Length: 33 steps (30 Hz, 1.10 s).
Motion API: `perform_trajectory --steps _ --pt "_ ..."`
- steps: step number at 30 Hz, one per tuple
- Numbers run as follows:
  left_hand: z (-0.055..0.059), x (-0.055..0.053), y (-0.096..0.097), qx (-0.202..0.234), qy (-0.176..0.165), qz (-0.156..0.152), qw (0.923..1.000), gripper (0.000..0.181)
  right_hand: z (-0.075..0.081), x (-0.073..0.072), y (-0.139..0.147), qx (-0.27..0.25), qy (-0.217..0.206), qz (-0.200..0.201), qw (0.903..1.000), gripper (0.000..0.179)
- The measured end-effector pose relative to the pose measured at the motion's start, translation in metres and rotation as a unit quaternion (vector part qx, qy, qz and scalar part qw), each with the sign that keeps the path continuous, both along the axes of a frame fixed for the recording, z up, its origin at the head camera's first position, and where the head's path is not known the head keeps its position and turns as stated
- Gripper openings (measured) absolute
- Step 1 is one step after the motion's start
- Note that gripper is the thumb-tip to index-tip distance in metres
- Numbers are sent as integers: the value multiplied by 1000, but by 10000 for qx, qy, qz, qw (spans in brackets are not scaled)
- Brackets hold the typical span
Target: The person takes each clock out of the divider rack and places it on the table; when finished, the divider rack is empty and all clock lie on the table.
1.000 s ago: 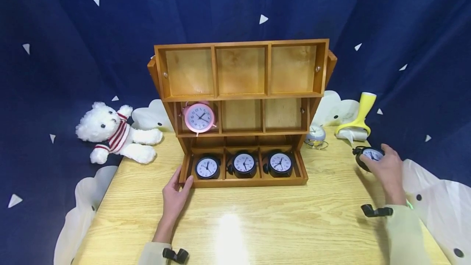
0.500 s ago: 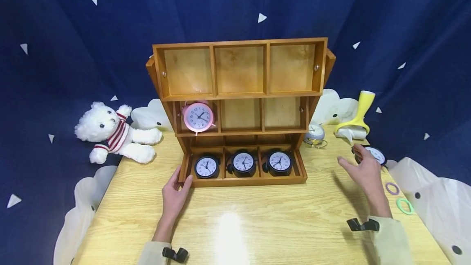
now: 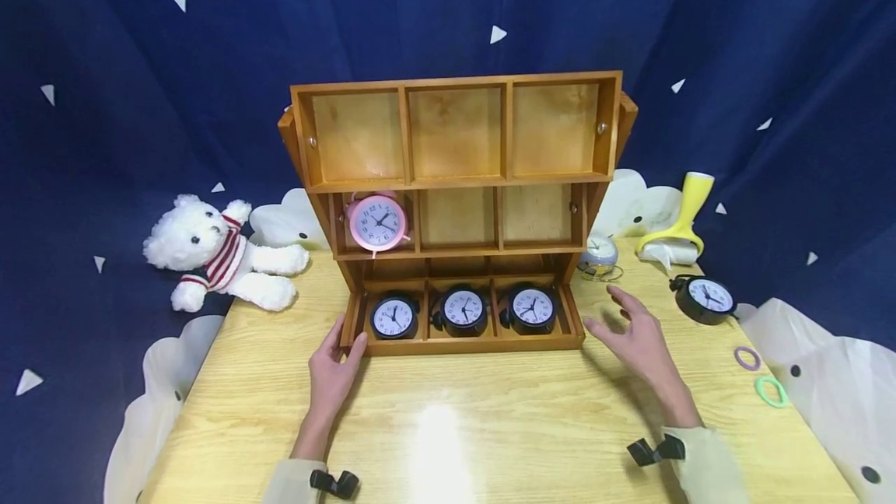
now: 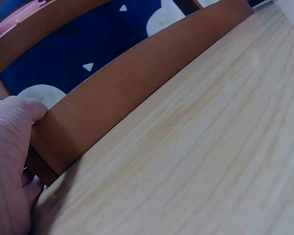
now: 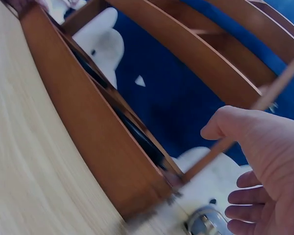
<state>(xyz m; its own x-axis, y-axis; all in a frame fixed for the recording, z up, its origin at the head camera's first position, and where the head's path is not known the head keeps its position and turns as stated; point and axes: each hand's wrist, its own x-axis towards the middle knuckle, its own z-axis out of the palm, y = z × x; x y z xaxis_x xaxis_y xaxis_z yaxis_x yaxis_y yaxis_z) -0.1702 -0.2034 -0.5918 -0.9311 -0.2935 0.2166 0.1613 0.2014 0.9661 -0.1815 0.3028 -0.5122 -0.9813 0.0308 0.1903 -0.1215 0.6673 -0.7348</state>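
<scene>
A wooden three-tier shelf (image 3: 458, 184) with compartments stands at the back of the table. My left hand (image 3: 332, 368) holds the front left corner of its bottom tier. In the left wrist view the thumb (image 4: 36, 108) lies over the top edge, with fingers along the side. My right hand (image 3: 633, 337) is just off the tier's right end, thumb and fingers apart, nothing between them. Three black alarm clocks (image 3: 393, 318) sit in the bottom compartments, one in each. A pink alarm clock (image 3: 379, 223) stands in the middle tier's left compartment. Another black alarm clock (image 3: 705, 299) stands at the table's right.
A small pale purple alarm clock (image 3: 600, 253) stands right of the shelf, by a yellow-handled lint roller (image 3: 675, 232). Purple (image 3: 747, 358) and green rings (image 3: 771, 392) lie near the right edge. A white teddy bear (image 3: 222, 251) sits at the left. A blue curtain hangs behind.
My right hand has let go of the black alarm clock at the right and moved left towards the shelf's right end. My left hand has stayed on the shelf corner.
</scene>
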Motion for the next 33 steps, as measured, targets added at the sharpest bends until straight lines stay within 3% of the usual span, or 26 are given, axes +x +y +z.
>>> perform_trajectory --steps 5,13,33 --pt "5 -2 3 118 -41 10 9999 61 2 -1 -23 128 -100 308 9994 86" --pt "37 11 8 43 -45 -100 9999 60 -2 -8 -53 539 120 621 9965 89" --pt "38 14 8 -35 -53 -111 9999 61 -7 -45 -85 1396 6 984 9853 88"
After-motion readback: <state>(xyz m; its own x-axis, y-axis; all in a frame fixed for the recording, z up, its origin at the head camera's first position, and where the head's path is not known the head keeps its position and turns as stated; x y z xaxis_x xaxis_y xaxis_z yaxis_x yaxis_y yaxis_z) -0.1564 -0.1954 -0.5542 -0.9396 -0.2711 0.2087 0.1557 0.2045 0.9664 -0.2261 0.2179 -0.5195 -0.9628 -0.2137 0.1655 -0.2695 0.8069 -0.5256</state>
